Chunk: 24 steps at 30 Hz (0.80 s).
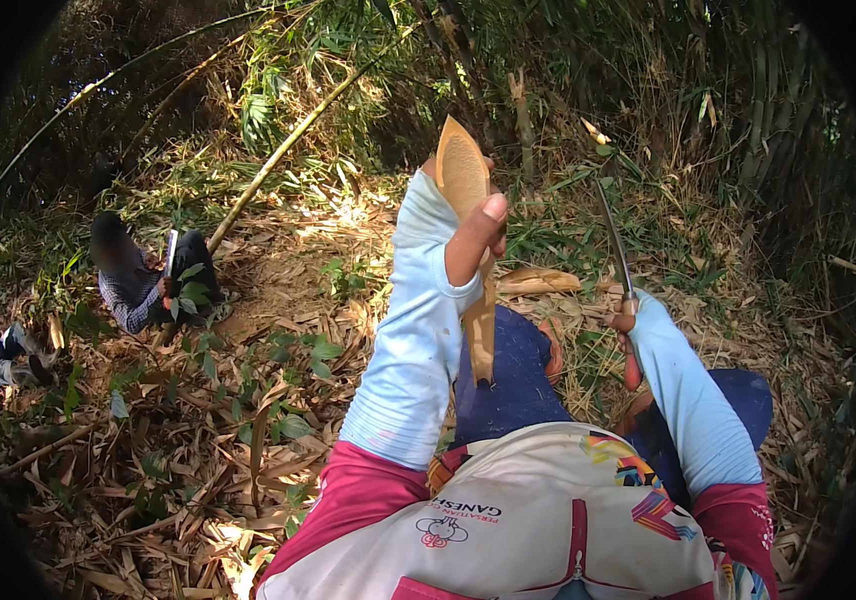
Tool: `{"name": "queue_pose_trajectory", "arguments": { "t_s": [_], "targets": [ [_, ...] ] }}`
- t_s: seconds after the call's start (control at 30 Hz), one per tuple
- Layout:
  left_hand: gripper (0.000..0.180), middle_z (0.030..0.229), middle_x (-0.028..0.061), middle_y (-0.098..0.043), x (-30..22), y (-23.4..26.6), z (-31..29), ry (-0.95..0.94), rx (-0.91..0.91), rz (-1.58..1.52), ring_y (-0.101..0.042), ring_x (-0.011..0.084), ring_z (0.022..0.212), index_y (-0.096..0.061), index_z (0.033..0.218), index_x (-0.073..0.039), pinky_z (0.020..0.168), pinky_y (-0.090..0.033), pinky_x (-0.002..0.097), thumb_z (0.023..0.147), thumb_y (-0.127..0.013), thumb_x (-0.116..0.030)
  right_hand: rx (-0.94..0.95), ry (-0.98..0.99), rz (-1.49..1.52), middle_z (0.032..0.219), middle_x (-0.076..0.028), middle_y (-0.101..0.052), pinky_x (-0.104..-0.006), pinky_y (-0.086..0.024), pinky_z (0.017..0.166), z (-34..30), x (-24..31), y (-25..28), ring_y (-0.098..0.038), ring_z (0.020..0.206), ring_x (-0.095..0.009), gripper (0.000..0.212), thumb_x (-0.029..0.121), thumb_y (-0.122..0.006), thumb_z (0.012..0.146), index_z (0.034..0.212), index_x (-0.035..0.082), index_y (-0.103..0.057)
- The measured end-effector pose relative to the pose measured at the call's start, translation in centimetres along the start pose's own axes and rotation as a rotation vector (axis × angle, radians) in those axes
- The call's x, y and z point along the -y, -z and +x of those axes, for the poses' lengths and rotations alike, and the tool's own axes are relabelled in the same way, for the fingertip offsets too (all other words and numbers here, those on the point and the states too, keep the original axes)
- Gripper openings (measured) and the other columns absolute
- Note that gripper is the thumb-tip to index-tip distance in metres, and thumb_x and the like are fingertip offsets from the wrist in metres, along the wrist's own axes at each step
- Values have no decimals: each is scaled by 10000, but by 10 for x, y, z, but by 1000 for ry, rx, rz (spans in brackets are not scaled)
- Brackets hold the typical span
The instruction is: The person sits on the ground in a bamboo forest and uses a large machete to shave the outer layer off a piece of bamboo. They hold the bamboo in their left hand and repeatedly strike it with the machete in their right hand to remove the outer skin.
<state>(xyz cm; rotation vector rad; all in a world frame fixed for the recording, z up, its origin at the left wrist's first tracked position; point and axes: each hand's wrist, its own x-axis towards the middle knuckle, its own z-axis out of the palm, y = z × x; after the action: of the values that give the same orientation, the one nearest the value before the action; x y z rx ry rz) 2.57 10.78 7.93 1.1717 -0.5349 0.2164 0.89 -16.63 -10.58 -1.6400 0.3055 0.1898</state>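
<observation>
My left hand (472, 242) is closed around a pale carved piece of bamboo or wood (463, 175), held up in front of me. Its upper end is broad and comes to a point, and a narrower strip runs down below my fingers toward my blue-clad leg. Over on the right, my right hand (630, 325) grips a long knife (613, 240) by its reddish-brown handle. The narrow blade points up and away, apart from the carved piece. Light blue sleeves cover both my forearms and part of the hands.
A person (138, 275) sits on the left holding a blade, with another person (13, 350) partly visible farther left. A bamboo pole (293, 140) slants across behind. Dry leaves (138, 500) litter the ground; a pale wood piece (538, 281) lies ahead. Dense bamboo (763, 110) stands at the back right.
</observation>
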Motion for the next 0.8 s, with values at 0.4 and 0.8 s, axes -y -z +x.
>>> {"name": "queue_pose_trajectory", "arguments": {
  "t_s": [0.4, 0.8],
  "targets": [
    [437, 873, 52, -571, 0, -21, 5, 77, 90, 80, -587, 107, 704, -486, 1182, -17, 592, -524, 264, 857, -743, -155, -300, 702, -368, 797, -14, -605, -290, -464, 662, -65, 121, 16, -560, 710, -113, 302, 107, -738, 862, 1092, 44, -552],
    [857, 1061, 63, -613, 0, -29, -9, -45, 184, 345, -619, 167, 986, -481, 1282, 6, 897, -514, 320, 622, -946, -281, -398, 1276, -1382, 664, -97, -617, -443, -485, 583, -117, 228, -8, -669, 692, -330, 85, 97, -688, 668, 722, 120, -626]
  ]
}}
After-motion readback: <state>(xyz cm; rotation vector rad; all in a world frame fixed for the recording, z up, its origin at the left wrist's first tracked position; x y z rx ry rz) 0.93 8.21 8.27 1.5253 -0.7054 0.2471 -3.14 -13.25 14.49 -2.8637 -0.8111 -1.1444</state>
